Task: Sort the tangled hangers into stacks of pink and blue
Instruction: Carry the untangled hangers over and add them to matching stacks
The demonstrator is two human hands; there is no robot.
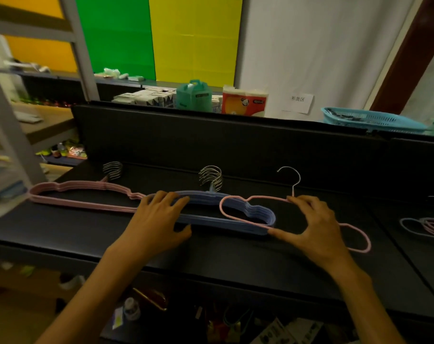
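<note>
Pinching the pink hanger (pixel 221 207), the right hand (pixel 315 227) overlaps the blue stack (pixel 223 225) gripped by the left hand (pixel 156 217).

Bare strip of the surface (pixel 235 256) along the near edge: open passage. Mid-depth, left to right: pink stack (pixel 82 203), blue stack (pixel 235 225) just beside it, loose pink hanger (pixel 268 197) overlapping the blue stack's right end, an open gap, then a tangle (pixel 424 227) at the right edge. An upright black panel (pixel 235 145) closes the rear.
</note>
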